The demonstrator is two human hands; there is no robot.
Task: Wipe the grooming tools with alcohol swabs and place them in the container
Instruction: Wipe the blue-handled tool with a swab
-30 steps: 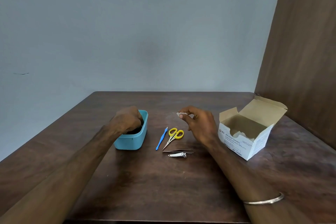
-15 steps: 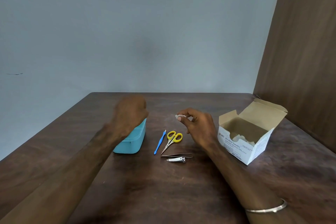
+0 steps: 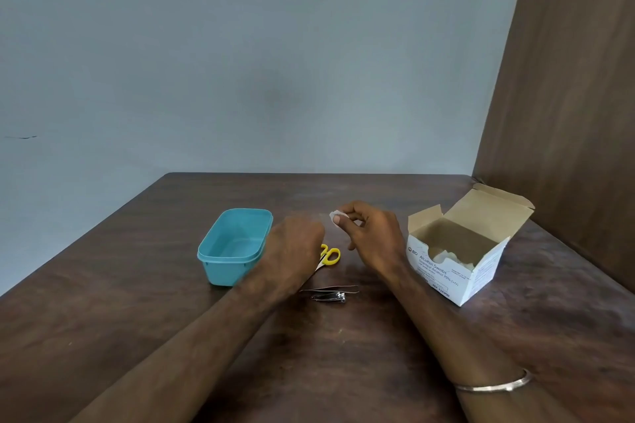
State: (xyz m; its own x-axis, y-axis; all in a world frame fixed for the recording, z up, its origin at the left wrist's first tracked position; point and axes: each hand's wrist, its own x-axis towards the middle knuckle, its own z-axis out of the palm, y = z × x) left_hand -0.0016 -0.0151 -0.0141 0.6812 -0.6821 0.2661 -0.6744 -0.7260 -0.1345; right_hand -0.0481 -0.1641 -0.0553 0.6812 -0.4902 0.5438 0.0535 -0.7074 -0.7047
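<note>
Hovering left hand (image 3: pixel 294 244) over yellow scissors (image 3: pixel 329 255), possibly touching

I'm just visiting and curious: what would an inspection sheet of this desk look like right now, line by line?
Surface: dark wooden table, dry, with pale scuffs.
Job's things: teal container open, inside looks empty; yellow-handled scissors partly hidden; tweezers and nail clipper lying side by side; open box of alcohol swabs with white swabs inside.
Clutter: nothing seen.
Grippers: left hand reaching low over the scissors, grip hidden; right hand pinching a white swab, raised above the table.
Cables: nothing seen.
Surroundings: plain blue-grey wall behind, brown wooden panel on the right; bangle on the right wrist.
</note>
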